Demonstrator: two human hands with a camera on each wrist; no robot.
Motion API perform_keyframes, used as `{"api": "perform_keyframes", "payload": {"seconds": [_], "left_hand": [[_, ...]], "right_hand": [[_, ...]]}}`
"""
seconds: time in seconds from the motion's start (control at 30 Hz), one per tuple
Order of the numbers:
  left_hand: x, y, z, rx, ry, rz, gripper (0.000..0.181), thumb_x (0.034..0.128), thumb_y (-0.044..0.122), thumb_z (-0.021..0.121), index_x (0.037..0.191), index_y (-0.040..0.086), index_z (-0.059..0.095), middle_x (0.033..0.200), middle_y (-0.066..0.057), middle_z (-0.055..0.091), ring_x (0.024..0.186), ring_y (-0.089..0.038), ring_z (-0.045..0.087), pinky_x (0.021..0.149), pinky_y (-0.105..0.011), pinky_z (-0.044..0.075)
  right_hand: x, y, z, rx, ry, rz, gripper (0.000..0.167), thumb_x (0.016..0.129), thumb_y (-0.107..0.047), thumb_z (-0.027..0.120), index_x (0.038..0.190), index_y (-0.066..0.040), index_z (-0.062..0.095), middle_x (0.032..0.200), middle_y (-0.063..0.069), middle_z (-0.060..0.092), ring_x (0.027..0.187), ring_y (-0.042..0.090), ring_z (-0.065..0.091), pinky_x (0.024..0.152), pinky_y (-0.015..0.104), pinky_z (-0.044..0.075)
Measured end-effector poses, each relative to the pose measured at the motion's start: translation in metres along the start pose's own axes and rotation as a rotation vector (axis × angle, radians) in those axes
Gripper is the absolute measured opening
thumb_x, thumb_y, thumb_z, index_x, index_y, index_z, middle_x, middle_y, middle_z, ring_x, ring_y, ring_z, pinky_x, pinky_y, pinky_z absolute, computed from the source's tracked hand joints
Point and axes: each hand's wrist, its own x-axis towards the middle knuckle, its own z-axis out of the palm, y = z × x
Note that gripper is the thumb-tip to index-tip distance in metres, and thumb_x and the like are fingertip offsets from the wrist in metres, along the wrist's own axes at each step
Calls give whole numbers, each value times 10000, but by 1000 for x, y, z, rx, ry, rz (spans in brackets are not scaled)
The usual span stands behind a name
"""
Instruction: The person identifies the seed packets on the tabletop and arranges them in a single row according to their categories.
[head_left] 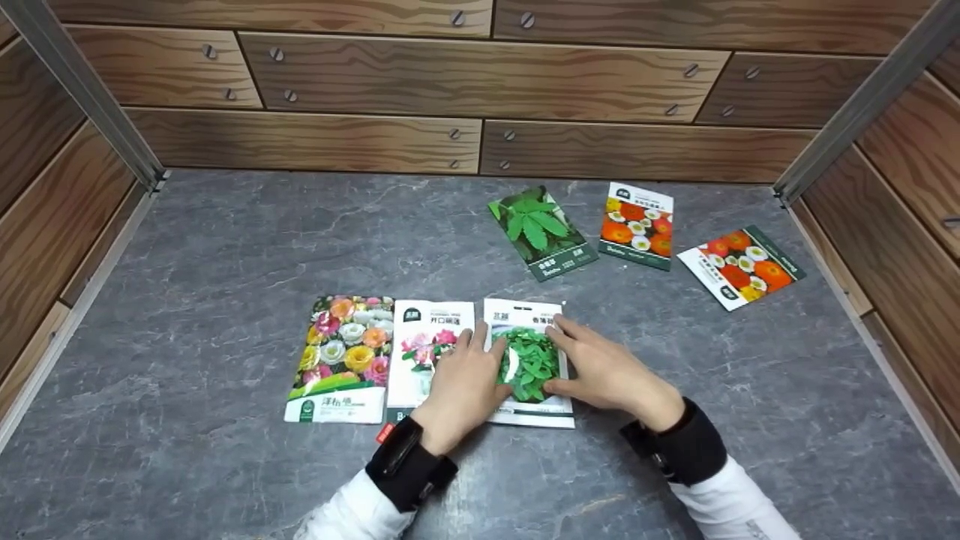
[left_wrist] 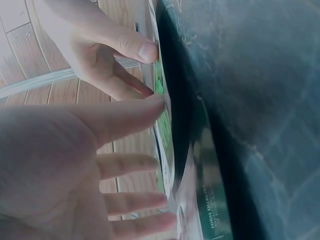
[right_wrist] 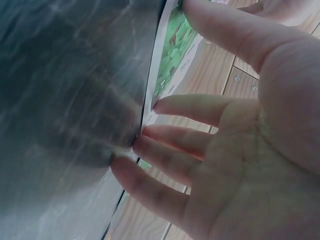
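Note:
Three seed packets lie side by side near the front of the grey tabletop. My left hand [head_left: 466, 382] rests with extended fingers across the white packet with pink flowers [head_left: 431, 345] and the left edge of the green-leaf packet [head_left: 534, 360]. At that packet's right edge, my right hand [head_left: 611, 371] touches it with thumb and fingertips, the fingers fairly straight. In the right wrist view the fingertips [right_wrist: 162, 105] meet the packet's edge and the tabletop. Left of both hands lies the packet with multicoloured blooms [head_left: 352, 345], untouched.
Toward the back lie a dark green leaf packet [head_left: 544, 232], an upright orange-flower packet [head_left: 637, 225] and a tilted orange-flower packet [head_left: 741, 268]. Wood-patterned walls [head_left: 480, 75] enclose the back and sides, with metal strips [head_left: 97, 97] at the corners.

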Motion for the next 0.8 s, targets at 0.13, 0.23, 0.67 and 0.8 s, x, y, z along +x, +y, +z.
{"api": "perform_keyframes", "payload": {"seconds": [0.13, 0.23, 0.67, 0.8], "left_hand": [[1, -2, 1, 15, -55, 48, 730, 943, 423, 767, 1545, 95, 520, 1662, -221, 422, 1533, -400, 449, 1230, -548, 453], [1, -3, 1, 42, -86, 81, 720, 954, 438, 752, 1547, 100, 521, 1667, -203, 426, 1539, -379, 450, 1247, -546, 432], [0, -4, -2, 36, -143, 64, 709, 973, 452, 726, 1556, 110, 513, 1681, -185, 412, 1567, -352, 417, 1281, -567, 376], [-1, -4, -2, 51, -116, 76, 696, 966, 447, 735, 1539, 104, 535, 1660, -190, 445, 1550, -353, 443, 1263, -569, 402]], "right_hand": [[1, 1, 0, 10, -11, -13, 822, 959, -361, 762, 1608, -17, 393, 1725, 240, 288, 1555, 472, 372, 1240, 646, 376], [1, 2, 1, 13, -14, -30, 822, 964, -353, 756, 1611, -11, 382, 1727, 243, 279, 1557, 469, 371, 1255, 628, 365], [0, 2, 3, 42, -25, -45, 900, 945, -428, 763, 1625, -10, 348, 1745, 223, 243, 1567, 453, 362, 1260, 610, 369], [1, 2, 2, 56, -27, -51, 892, 948, -401, 765, 1626, -3, 342, 1748, 225, 231, 1578, 452, 341, 1271, 607, 354]]}}
